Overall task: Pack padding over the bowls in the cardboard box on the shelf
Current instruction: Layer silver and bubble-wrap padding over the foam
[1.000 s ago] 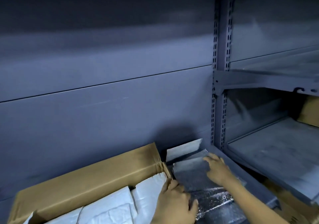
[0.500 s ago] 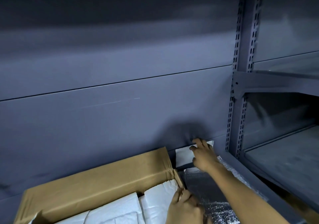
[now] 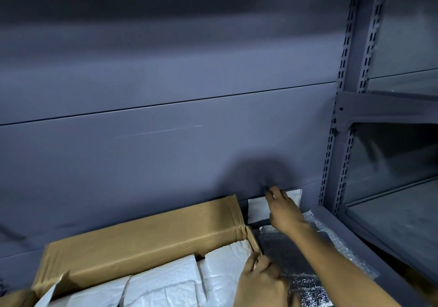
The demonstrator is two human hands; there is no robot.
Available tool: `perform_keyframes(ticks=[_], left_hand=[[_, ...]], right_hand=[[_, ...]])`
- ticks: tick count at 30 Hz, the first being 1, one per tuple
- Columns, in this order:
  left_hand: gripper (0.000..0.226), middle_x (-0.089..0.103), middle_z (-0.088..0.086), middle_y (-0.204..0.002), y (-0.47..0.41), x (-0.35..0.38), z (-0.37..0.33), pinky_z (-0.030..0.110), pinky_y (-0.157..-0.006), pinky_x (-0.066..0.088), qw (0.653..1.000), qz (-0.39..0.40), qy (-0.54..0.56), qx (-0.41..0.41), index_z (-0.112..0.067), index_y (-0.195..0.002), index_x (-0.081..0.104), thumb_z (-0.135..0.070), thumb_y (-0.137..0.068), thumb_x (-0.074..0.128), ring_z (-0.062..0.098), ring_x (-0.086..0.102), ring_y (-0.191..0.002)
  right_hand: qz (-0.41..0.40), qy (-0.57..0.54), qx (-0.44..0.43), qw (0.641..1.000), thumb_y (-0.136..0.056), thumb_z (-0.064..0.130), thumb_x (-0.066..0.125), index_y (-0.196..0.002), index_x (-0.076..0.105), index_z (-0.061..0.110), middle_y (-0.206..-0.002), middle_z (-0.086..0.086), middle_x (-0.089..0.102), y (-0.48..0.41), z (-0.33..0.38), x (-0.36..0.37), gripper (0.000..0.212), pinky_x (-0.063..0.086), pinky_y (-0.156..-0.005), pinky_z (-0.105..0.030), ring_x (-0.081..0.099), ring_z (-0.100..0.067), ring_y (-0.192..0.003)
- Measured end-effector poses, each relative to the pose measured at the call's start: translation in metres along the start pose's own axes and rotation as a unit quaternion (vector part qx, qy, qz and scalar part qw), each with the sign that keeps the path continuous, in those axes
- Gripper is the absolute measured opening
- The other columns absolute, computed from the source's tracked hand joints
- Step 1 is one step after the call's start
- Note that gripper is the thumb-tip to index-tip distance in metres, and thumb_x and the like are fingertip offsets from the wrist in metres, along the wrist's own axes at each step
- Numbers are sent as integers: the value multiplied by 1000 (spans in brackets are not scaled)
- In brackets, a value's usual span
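**Q:** Head view. What are your hands doing?

**A:** My right hand (image 3: pixel 283 208) is reaching past the silver foil sheet (image 3: pixel 296 273) and landing on the white padding piece (image 3: pixel 257 208) leaning against the back wall (image 3: pixel 166 152). The fingers are lying fairly straight across it, and I can't tell if I'm pinching it yet. My left hand (image 3: pixel 260 280) is curling its fingers over the right wall of the cardboard box (image 3: pixel 142 238) and gripping it.

**Q:** What's just changed?

**A:** A second ago the right hand was pressing on the foil sheet. It's left that and gone further back to the white piece. The left hand is staying on the box edge.

**Q:** Where's the task stuff?

**A:** The box is sitting left of both hands. White padding sheets (image 3: pixel 166 285) are already covering what shows inside, and the bowls are hidden. Clear bubble wrap (image 3: pixel 343 247) is lying right of my right forearm.

**Q:** Meaning?

**A:** I'm guessing I'm going for one more filler piece for the box. Packing is looking well along.
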State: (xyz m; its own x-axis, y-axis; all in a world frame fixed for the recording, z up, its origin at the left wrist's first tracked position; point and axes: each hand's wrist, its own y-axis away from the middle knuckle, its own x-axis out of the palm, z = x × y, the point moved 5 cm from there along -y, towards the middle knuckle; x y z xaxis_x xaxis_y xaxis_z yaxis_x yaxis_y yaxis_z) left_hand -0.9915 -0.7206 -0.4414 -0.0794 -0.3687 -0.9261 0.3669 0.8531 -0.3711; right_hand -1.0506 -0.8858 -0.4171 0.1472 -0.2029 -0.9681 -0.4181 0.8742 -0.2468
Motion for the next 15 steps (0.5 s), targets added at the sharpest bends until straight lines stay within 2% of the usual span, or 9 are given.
perform_keyframes(ticks=[2, 3, 4, 6, 9, 10, 12, 13, 15], left_hand=[[59, 62, -26, -67, 1, -2, 2, 23, -91, 39, 1000, -12, 20, 2, -40, -60, 69, -42, -99, 25, -5, 57, -86], [66, 63, -27, -69, 2, -5, 3, 23, -90, 42, 999, -24, 28, -12, -40, -63, 70, -39, -101, 16, -5, 56, -88], [65, 64, -27, -70, 0, -13, 0, 22, -89, 45, 998, -59, 25, -19, -41, -65, 71, -41, -100, 17, -5, 57, -88], [57, 65, -26, -70, -1, -26, -6, 24, -88, 45, 997, -76, 27, -4, -41, -64, 72, -43, -96, 24, -4, 63, -85], [35, 65, -20, -65, 0, -23, -9, 24, -88, 40, 996, -66, 59, 13, -37, -60, 71, -51, -74, 42, 0, 67, -79], [33, 64, -19, -63, 1, -23, -8, 23, -88, 39, 997, -50, 65, 10, -35, -60, 71, -53, -68, 44, 1, 66, -78], [32, 62, -19, -62, 1, -18, -6, 23, -89, 39, 997, -64, 52, 8, -34, -61, 70, -54, -65, 46, 0, 61, -81], [31, 62, -19, -62, 0, -18, -6, 23, -88, 40, 997, -69, 39, 6, -33, -60, 70, -55, -64, 48, 1, 57, -83], [31, 64, -18, -64, 0, -20, -7, 25, -87, 41, 997, -66, 32, 6, -32, -57, 70, -56, -61, 51, 3, 58, -82]], right_hand=[[-1, 2, 5, 1000, -79, -3, 54, -136, 35, 7, -137, -12, 36, -1, 0, 2, 61, 42, -95, -34, 44, -30, -119], [-3, 8, 8, 1000, -79, -2, 55, -135, 37, 7, -135, -12, 39, -1, -1, 4, 60, 41, -95, -35, 46, -31, -118], [-3, 19, 9, 1000, -79, 0, 57, -134, 39, 8, -134, -12, 42, 0, -2, 4, 59, 41, -95, -37, 47, -31, -117], [-5, 48, 12, 999, -74, 4, 65, -127, 51, 11, -124, -12, 52, 2, -4, 6, 56, 43, -89, -40, 52, -34, -110], [1, 100, 25, 995, -45, 7, 83, -87, 74, 17, -90, -11, 67, 5, -8, 8, 44, 52, -65, -42, 62, -34, -80], [12, 101, 30, 994, -50, 8, 82, -85, 75, 19, -90, -10, 68, 8, -9, 6, 38, 51, -68, -41, 62, -33, -83], [10, 90, 35, 995, -76, 8, 61, -107, 68, 17, -110, -8, 64, 13, -11, 6, 33, 42, -86, -39, 55, -33, -106], [4, 75, 41, 996, -80, 6, 54, -111, 64, 15, -114, -8, 63, 15, -12, 4, 34, 40, -89, -37, 53, -32, -110], [-32, 21, 70, 997, -80, 7, 53, -105, 64, 9, -106, -12, 67, 19, -15, -7, 28, 45, -83, -36, 59, -34, -100]])
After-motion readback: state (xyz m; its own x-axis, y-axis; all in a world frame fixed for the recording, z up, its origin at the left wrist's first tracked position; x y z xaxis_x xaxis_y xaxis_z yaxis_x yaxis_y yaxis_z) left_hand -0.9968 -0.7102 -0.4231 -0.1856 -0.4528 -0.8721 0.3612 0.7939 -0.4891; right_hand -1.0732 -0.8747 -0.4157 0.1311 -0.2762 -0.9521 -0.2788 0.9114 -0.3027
